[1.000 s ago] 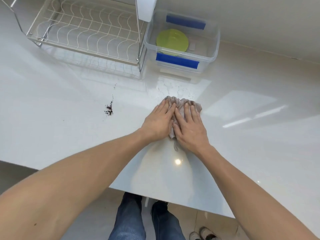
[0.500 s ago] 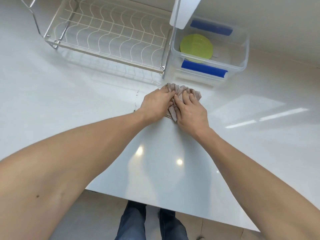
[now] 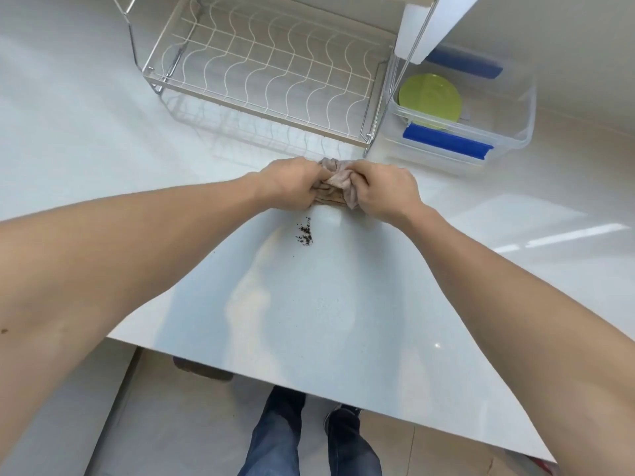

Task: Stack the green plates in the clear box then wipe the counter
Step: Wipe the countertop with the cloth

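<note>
hands, left hand (image 3: 292, 182) and right hand (image 3: 386, 190), flat earlier, now bunch cloth (image 3: 335, 187) in curled fingers.

Pale tiled floor (image 3: 165, 424) below, plain light wall (image 3: 567, 46) behind, bright overhead glare.

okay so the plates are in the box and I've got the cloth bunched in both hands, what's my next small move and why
Probably pull the cloth toward you over the crumbs: both hands grip it just beyond that dark speck pile, which sits on the counter.
</note>
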